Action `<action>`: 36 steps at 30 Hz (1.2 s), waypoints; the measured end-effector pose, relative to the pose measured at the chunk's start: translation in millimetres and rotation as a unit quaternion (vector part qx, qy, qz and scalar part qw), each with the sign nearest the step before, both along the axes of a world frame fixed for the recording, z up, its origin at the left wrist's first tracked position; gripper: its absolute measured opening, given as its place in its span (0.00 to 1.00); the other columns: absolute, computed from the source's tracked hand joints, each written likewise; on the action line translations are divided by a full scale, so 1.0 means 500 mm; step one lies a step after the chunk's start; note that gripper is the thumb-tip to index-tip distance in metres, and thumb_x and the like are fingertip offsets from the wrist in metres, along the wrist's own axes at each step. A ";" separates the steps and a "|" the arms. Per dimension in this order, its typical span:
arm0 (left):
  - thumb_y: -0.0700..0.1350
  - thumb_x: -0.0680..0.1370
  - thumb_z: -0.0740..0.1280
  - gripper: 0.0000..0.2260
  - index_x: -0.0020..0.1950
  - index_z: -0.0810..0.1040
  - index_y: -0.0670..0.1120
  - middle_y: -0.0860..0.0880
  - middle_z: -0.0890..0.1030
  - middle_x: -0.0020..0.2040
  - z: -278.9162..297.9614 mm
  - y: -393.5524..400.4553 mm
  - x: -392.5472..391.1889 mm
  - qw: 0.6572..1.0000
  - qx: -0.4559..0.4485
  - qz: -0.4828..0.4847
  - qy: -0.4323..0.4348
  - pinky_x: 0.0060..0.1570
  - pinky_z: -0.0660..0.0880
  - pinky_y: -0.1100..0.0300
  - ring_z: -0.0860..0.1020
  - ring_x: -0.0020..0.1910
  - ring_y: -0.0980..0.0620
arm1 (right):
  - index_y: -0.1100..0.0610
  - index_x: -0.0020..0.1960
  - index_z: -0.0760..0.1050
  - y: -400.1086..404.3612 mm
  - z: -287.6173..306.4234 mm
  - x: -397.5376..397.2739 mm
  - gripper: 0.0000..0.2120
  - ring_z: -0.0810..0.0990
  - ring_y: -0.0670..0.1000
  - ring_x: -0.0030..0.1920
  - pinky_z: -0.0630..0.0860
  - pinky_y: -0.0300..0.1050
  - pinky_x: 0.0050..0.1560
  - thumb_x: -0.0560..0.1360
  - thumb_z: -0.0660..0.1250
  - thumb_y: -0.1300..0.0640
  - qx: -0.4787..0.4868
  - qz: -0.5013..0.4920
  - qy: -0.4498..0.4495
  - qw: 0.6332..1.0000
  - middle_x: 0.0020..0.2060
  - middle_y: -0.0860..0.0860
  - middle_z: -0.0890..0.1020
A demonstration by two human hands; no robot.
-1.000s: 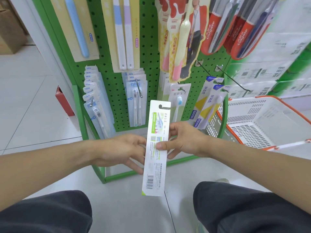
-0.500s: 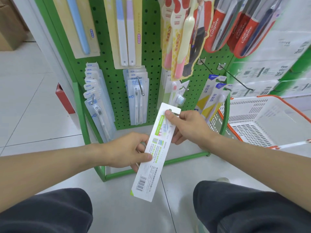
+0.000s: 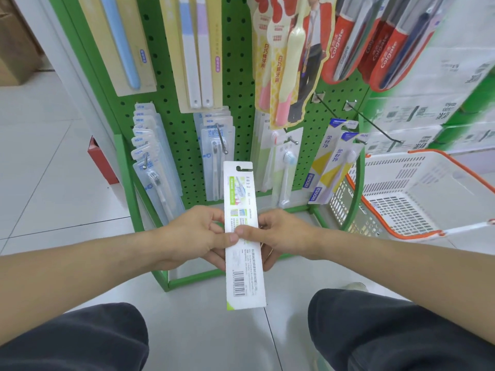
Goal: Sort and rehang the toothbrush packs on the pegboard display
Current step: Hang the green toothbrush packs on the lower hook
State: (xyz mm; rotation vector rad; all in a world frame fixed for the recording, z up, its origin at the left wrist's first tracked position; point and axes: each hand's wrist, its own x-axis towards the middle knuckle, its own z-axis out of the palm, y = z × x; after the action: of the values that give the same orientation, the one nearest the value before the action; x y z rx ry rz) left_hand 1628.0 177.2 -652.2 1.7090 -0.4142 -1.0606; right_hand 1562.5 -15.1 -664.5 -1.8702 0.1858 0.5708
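Left thumb (image 3: 232, 238): pressed flat on the printed back of the toothbrush pack (image 3: 244, 236), about halfway down its length; the other left fingers curl behind the card and pinch it against the thumb.
Right thumb (image 3: 245, 231): laid across the same face of the card, its tip just beside the left thumb's; the right fingers are tucked behind, their tips showing under the card's right edge.
Left hand (image 3: 197, 236): grips the pack from its left side, forearm coming in from the lower left.
Right hand (image 3: 285, 236): grips the pack from its right side, forearm coming in from the lower right.
Toothbrush pack: a long white card with a green corner, held upright in front of the lower part of the display, hang slot at the top, barcode near the bottom, back side to the camera; it is on no hook.
Pegboard (image 3: 238, 84): green, standing on the floor behind the hands, hung with rows of other packs.
Clear packs (image 3: 218, 145): stacked on a hook just above the held card's top edge.
Bare hooks (image 3: 375, 124): two, jutting from the board's right part.
Basket (image 3: 417, 194): white with an orange rim, on the floor to the right of the board.
Knees: in dark trousers, at the lower corners.
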 end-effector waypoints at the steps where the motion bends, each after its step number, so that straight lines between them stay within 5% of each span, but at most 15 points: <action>1: 0.37 0.81 0.67 0.12 0.64 0.76 0.38 0.38 0.86 0.50 0.000 -0.002 -0.002 1.000 -0.005 0.008 0.003 0.45 0.84 0.50 0.86 0.49 0.40 | 0.63 0.60 0.80 -0.004 0.002 0.000 0.19 0.86 0.64 0.51 0.85 0.56 0.50 0.81 0.67 0.47 0.016 0.000 0.013 1.000 0.51 0.59 0.87; 6: 0.38 0.82 0.66 0.09 0.60 0.81 0.39 0.42 0.87 0.52 0.014 -0.010 0.000 0.999 0.007 0.030 0.010 0.48 0.84 0.48 0.86 0.51 0.41 | 0.64 0.65 0.77 -0.026 0.012 -0.006 0.18 0.86 0.62 0.54 0.84 0.57 0.54 0.77 0.74 0.60 0.063 0.030 0.038 0.997 0.53 0.60 0.86; 9: 0.48 0.82 0.68 0.13 0.57 0.83 0.40 0.42 0.87 0.49 0.020 -0.013 0.008 0.998 0.027 0.063 -0.011 0.51 0.83 0.46 0.86 0.49 0.42 | 0.63 0.60 0.80 -0.027 0.018 -0.014 0.14 0.87 0.58 0.52 0.85 0.50 0.48 0.75 0.75 0.64 0.026 0.103 0.048 0.993 0.52 0.58 0.87; 12: 0.53 0.79 0.69 0.17 0.54 0.84 0.39 0.43 0.87 0.45 0.018 -0.018 0.008 0.992 0.026 0.118 -0.042 0.43 0.85 0.52 0.86 0.42 0.44 | 0.57 0.54 0.82 -0.018 0.030 -0.017 0.12 0.86 0.55 0.49 0.84 0.45 0.42 0.72 0.78 0.64 -0.010 0.152 0.025 0.988 0.51 0.56 0.87; 15: 0.56 0.80 0.67 0.20 0.52 0.84 0.39 0.42 0.87 0.44 0.016 -0.025 0.009 0.987 0.028 0.154 -0.041 0.37 0.83 0.56 0.86 0.39 0.44 | 0.57 0.53 0.81 -0.011 0.038 -0.016 0.18 0.86 0.57 0.53 0.83 0.55 0.55 0.67 0.82 0.65 -0.031 0.165 -0.003 0.986 0.52 0.55 0.87; 18: 0.59 0.80 0.65 0.22 0.50 0.84 0.39 0.41 0.87 0.43 0.022 -0.025 0.016 0.983 0.032 0.182 -0.026 0.34 0.83 0.56 0.85 0.39 0.42 | 0.54 0.56 0.77 -0.004 0.039 -0.020 0.26 0.85 0.52 0.55 0.82 0.52 0.59 0.63 0.84 0.65 -0.048 0.175 -0.017 0.983 0.52 0.49 0.87; 24: 0.62 0.78 0.66 0.26 0.49 0.84 0.37 0.40 0.87 0.43 0.033 -0.023 0.023 0.978 0.046 0.205 -0.013 0.29 0.79 0.59 0.83 0.35 0.46 | 0.50 0.52 0.74 0.001 0.044 -0.031 0.25 0.84 0.44 0.45 0.84 0.50 0.46 0.67 0.80 0.71 -0.029 0.164 0.006 0.986 0.46 0.47 0.83; 31: 0.51 0.81 0.67 0.13 0.50 0.80 0.40 0.40 0.86 0.49 0.029 -0.039 0.014 0.972 0.015 0.233 -0.017 0.47 0.84 0.52 0.85 0.47 0.41 | 0.54 0.53 0.68 0.004 0.032 -0.032 0.20 0.78 0.44 0.34 0.76 0.41 0.32 0.70 0.77 0.60 -0.275 0.203 -0.028 0.940 0.42 0.46 0.78; 36: 0.50 0.80 0.69 0.16 0.59 0.76 0.39 0.45 0.80 0.53 0.027 -0.060 -0.011 0.976 0.021 0.213 -0.050 0.57 0.81 0.53 0.81 0.52 0.52 | 0.55 0.54 0.63 0.027 0.014 -0.044 0.22 0.72 0.50 0.36 0.69 0.45 0.31 0.73 0.75 0.49 -0.375 0.239 -0.017 0.896 0.42 0.50 0.73</action>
State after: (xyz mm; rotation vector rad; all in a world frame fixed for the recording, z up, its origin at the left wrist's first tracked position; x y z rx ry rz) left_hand 1622.7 147.2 -638.6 1.7897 -0.0774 -0.6774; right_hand 1540.6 -1.8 -657.3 -2.7109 -0.1072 0.8826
